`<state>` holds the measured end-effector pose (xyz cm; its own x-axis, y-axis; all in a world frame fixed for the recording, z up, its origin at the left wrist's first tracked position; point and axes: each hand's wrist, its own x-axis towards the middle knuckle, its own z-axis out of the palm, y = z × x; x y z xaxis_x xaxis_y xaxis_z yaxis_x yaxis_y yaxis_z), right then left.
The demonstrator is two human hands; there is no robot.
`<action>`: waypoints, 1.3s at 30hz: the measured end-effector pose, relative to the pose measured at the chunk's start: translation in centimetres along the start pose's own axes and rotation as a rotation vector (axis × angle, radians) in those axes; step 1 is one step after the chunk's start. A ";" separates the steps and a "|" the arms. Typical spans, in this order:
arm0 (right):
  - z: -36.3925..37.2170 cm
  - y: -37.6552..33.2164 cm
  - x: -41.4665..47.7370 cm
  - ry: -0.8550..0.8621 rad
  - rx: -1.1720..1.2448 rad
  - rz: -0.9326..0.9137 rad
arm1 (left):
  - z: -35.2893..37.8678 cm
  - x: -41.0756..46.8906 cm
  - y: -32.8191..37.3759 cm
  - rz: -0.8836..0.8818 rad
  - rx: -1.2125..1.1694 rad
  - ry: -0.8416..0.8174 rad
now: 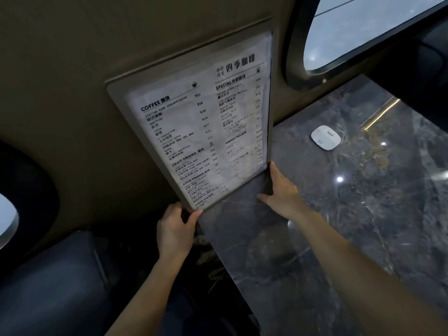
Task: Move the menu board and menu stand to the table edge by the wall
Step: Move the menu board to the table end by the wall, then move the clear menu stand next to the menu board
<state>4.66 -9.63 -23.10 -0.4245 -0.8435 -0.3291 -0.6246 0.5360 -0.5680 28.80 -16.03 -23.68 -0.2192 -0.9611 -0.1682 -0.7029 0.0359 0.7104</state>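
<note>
Menu board (194, 132) stood upright against the wall (72, 69) at the far-left edge of the dark marble table (339, 226) — left hand (175, 230) closed round its near bottom corner, right hand (282, 190) spread open and flat by the other bottom corner, gripping nothing that can be made out. Board judged essentially placed; only release left. Small white item (326, 137) lying farther right on the table, well apart from the wall — possibly the menu stand, cannot tell; if so, not yet moved.
</note>
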 end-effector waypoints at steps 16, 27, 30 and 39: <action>-2.0 4.3 -8.0 0.222 -0.171 0.040 | 1.9 -6.7 4.8 0.332 0.131 -0.100; -5.3 11.4 -21.7 0.509 -0.189 0.272 | 9.3 -11.2 12.6 0.677 0.168 -0.345; -5.9 13.5 -26.2 0.569 -0.152 0.372 | 11.5 -13.9 14.2 0.815 0.157 -0.421; -4.0 18.5 -39.1 0.709 -0.142 0.622 | 16.7 -23.2 17.7 1.038 0.167 -0.700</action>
<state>7.09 33.38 -17.70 -0.9769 -0.2127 0.0188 -0.2067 0.9200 -0.3331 10.17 11.46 -18.61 -0.9924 -0.1105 0.0541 -0.0507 0.7681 0.6383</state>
